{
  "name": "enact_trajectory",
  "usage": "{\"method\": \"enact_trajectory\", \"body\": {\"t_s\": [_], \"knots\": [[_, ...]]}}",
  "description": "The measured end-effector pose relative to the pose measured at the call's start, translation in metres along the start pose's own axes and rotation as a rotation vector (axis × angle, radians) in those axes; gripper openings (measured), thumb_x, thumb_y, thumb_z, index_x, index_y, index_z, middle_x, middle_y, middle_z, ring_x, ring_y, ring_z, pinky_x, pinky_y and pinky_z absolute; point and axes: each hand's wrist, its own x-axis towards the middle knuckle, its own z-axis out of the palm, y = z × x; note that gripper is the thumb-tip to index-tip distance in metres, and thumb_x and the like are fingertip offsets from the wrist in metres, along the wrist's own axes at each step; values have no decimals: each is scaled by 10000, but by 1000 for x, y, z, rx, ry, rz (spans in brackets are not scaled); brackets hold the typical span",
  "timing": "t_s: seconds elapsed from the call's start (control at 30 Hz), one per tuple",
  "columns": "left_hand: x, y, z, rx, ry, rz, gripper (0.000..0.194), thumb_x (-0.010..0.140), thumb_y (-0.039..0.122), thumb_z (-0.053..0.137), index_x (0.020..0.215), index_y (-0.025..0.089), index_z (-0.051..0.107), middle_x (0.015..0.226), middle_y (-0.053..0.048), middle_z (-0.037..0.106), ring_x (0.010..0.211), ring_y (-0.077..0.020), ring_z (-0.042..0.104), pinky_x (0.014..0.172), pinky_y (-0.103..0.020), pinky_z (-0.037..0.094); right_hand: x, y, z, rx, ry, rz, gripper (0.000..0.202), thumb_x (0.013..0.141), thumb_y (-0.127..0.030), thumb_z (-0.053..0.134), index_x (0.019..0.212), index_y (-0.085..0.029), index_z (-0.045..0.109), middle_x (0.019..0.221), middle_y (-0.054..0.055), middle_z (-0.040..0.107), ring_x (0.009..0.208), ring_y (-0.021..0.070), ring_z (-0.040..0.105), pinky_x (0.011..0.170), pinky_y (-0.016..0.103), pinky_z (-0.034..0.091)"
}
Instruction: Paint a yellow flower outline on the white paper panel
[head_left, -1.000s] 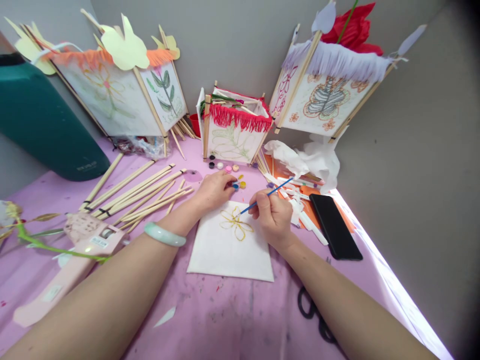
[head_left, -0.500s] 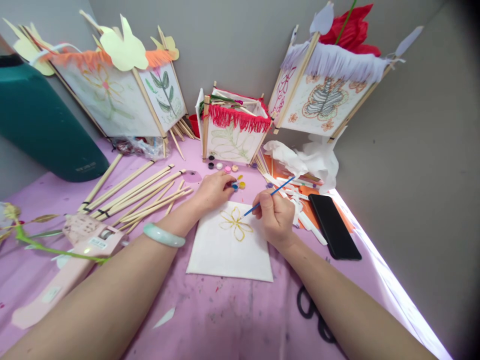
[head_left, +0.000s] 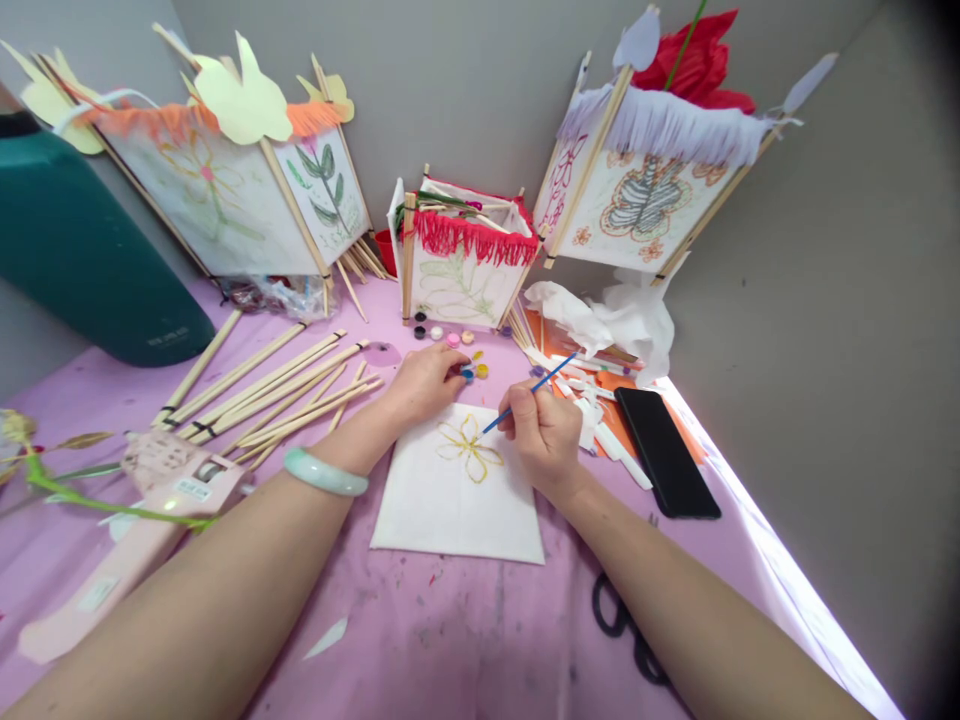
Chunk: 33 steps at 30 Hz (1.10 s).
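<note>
Pinched in my right hand (head_left: 544, 435) is a thin blue paintbrush (head_left: 541, 381), its tip at the right side of a yellow five-petal flower outline (head_left: 470, 448). The outline is on a white square panel (head_left: 457, 515) lying flat on the table. My left hand (head_left: 429, 385) rests at the panel's top left edge. Its fingers are curled against a small blue paint pot (head_left: 468, 374), partly hiding it. Right beside it stands a yellow paint pot (head_left: 482, 371). A pale green bangle (head_left: 325, 472) circles my left wrist.
Several paint pots (head_left: 452, 341) line up before a red-fringed lantern (head_left: 459, 285). Wooden sticks (head_left: 277, 395) and a pink glue gun (head_left: 165, 505) lie left. A phone (head_left: 667, 452), paper strips (head_left: 619, 450) and black scissors (head_left: 611, 605) are right. A teal bottle (head_left: 97, 260) stands far left.
The brush tip has shifted slightly right and up from the flower's centre, and the brush handle is a little steeper. My left hand stays at the paint pots.
</note>
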Motion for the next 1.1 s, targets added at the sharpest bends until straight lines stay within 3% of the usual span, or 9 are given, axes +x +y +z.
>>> {"method": "enact_trajectory", "body": {"t_s": [0.3, 0.43, 0.5, 0.63, 0.83, 1.1], "knots": [[-1, -2, 2, -35, -11, 10, 203, 781, 211, 540, 943, 195, 662, 836, -27, 645, 745, -152, 568, 673, -254, 430, 4, 14, 0, 288, 179, 354, 379, 913, -432, 414, 662, -173, 531, 479, -38, 528, 369, 65, 481, 375, 181, 380], [0, -6, 4, -84, 26, 6, 333, 768, 197, 549, 1096, 178, 604, 909, -41, 636, 761, -146, 574, 717, -261, 449, 9, 23, -2, 393, 263, 429, 373, 896, -458, 436, 679, -169, 528, 477, -41, 546, 348, 64, 473, 362, 180, 372], [-1, -8, 5, -96, 29, 3, 402, 755, 184, 554, 1157, 170, 570, 933, -46, 631, 769, -146, 577, 735, -266, 456, 11, 27, -3, 437, 282, 453, 366, 889, -469, 443, 706, -166, 533, 497, -33, 572, 356, 66, 485, 368, 182, 378], [-1, -11, 6, -94, 17, -5, 356, 745, 173, 547, 1097, 159, 599, 932, -50, 631, 791, -158, 585, 748, -276, 470, 13, 32, -5, 458, 298, 475, 386, 887, -504, 417, 756, -162, 539, 559, -12, 614, 392, 66, 511, 403, 183, 394], [-2, -12, 3, -118, 18, 6, 490, 668, 7, 439, 1115, 132, 596, 958, -62, 638, 817, -158, 588, 773, -275, 478, 13, 35, -7, 458, 273, 475, 401, 894, -516, 387, 773, -164, 538, 564, -14, 603, 393, 67, 502, 409, 188, 390], [-4, -7, 0, -107, 17, -5, 451, 688, 28, 447, 1099, 100, 619, 977, -88, 647, 824, -174, 596, 783, -289, 485, 13, 36, -6, 469, 247, 462, 346, 896, -467, 422, 771, -165, 536, 560, -14, 611, 393, 65, 500, 414, 188, 387]]}}
